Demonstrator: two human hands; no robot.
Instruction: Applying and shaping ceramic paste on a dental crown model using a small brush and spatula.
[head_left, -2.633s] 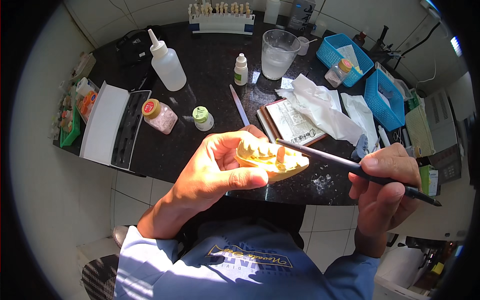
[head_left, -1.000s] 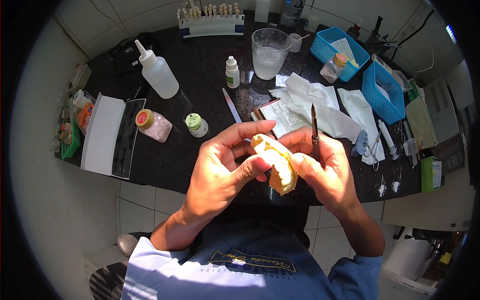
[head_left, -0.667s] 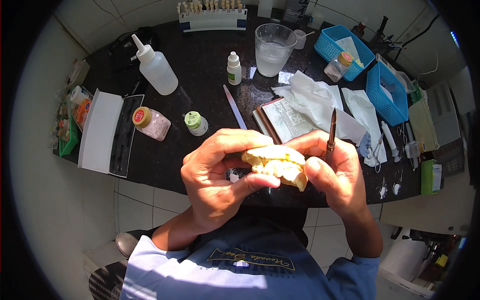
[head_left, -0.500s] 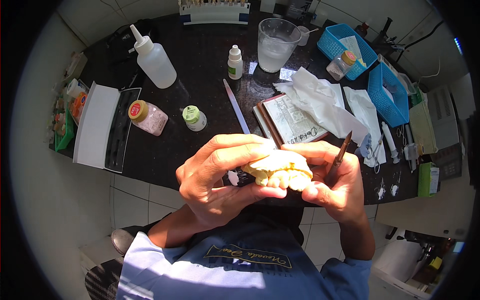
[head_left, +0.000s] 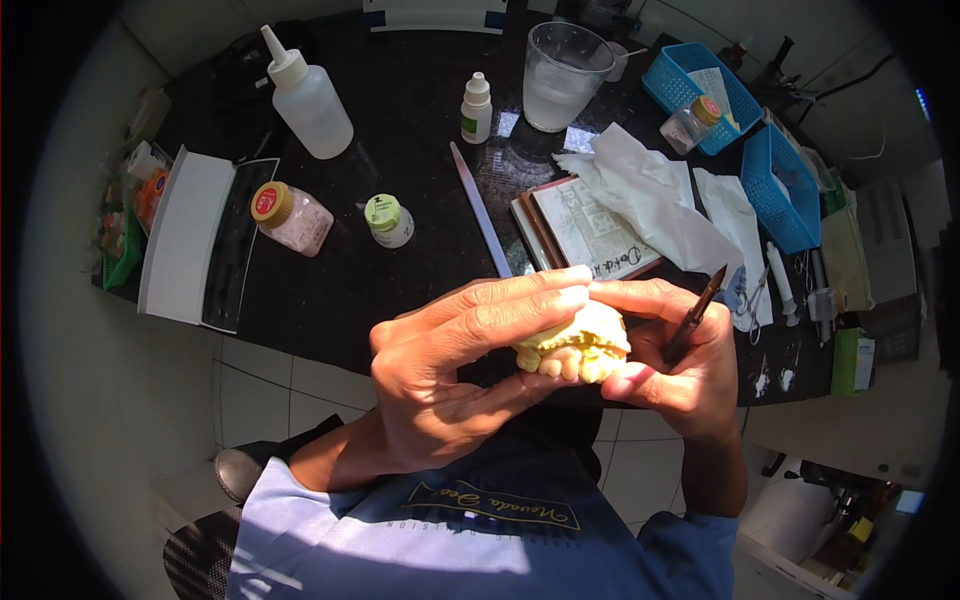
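Head view: translucent white squeeze bottle [head_left: 315, 112] at upper left; clear glass tumbler [head_left: 560, 95] with cloudy liquid at upper centre; crumpled white tissue [head_left: 650, 200], right of centre, overlaps flat brown-edged case [head_left: 585, 225]. Yellow plaster-like dental model [head_left: 588, 328] at centre, pinched between left hand [head_left: 435, 375] and right hand [head_left: 705, 385]; left fingers hide part of it. Tooth row faces lower edge, long axis roughly left-right. Right hand also grips slim dark tool [head_left: 697, 318], tapered tip toward upper right. Model base rough, teeth smooth, rounded.
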